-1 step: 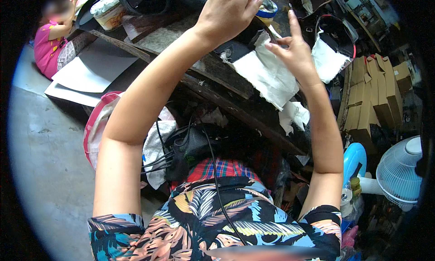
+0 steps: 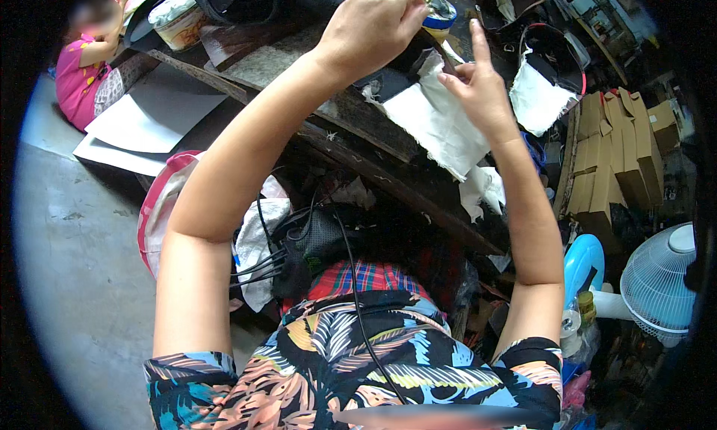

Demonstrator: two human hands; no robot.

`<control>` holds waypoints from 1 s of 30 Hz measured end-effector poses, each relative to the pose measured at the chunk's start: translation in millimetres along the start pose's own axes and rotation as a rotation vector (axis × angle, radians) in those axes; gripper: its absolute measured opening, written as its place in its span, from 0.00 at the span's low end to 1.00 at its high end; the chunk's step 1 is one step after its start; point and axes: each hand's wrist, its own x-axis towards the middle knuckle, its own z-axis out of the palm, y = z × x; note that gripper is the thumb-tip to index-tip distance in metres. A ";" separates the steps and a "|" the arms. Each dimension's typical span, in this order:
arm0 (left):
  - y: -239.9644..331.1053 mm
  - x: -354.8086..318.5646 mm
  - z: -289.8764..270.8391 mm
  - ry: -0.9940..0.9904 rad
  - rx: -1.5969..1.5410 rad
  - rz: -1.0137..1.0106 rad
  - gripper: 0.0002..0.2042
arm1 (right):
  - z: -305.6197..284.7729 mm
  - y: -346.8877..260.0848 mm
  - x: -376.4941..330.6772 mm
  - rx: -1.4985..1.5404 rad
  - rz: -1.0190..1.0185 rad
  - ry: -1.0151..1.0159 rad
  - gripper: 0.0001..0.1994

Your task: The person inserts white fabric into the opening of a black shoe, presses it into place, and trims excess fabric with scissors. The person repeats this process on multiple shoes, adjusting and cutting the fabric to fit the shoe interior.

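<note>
My left hand (image 2: pixel 373 23) is raised over the workbench with its fingers pinched shut right beside a small blue and yellow tin (image 2: pixel 439 13); whatever it pinches is hidden. My right hand (image 2: pixel 478 86) grips the upper edge of a frayed white cloth (image 2: pixel 437 127) between thumb and fingers, its index finger pointing up. The cloth hangs over the front edge of the dark wooden bench (image 2: pixel 351 124), and a dark flat piece (image 2: pixel 388 82) lies under its top left corner.
A second white cloth (image 2: pixel 539 97) lies in a black red-edged piece at the right. Folded cardboard boxes (image 2: pixel 605 161) and a white fan (image 2: pixel 657 280) stand further right. A person in pink (image 2: pixel 78 79) sits on the floor at upper left by grey sheets (image 2: pixel 149 116). A black pouch with cables (image 2: pixel 314 243) rests on my lap.
</note>
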 end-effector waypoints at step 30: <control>-46.7 -11.8 48.1 -0.450 0.163 -0.167 0.10 | 62.8 -2.1 -35.2 -0.630 -0.523 0.116 0.27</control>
